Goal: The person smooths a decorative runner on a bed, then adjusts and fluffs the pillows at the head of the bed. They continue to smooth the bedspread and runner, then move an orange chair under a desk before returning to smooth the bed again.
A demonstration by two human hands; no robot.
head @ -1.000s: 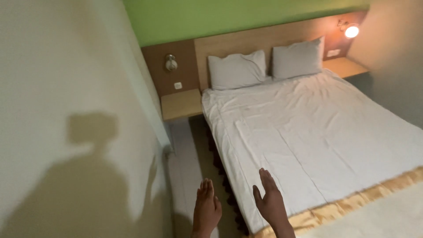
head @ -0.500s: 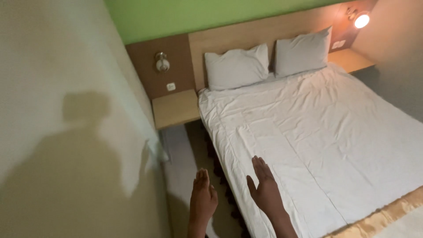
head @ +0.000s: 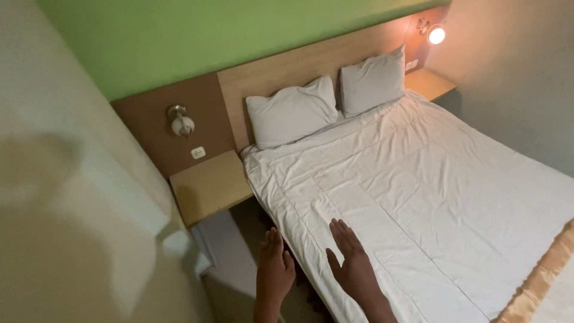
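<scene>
Both of my hands are stretched out flat in front of me, empty, fingers together and pointing toward the head of the bed. My left hand (head: 275, 268) hovers over the dark gap beside the bed. My right hand (head: 351, 261) hangs just above the near left edge of the white bed sheet (head: 430, 179). Two white pillows, the left pillow (head: 291, 112) and the right pillow (head: 373, 81), lean against the wooden headboard (head: 299, 66).
A wooden bedside shelf (head: 209, 185) sits left of the bed under a wall lamp (head: 180, 121) and a socket (head: 198, 152). A second shelf (head: 433, 82) and a lit lamp (head: 436, 34) are at the far right. A gold bed runner (head: 538, 281) crosses the foot. A pale wall (head: 72, 209) is close on my left.
The view has moved closer to the bed and turned, so the bed lies more to the right. My hands have risen and reached further forward, still flat and empty.
</scene>
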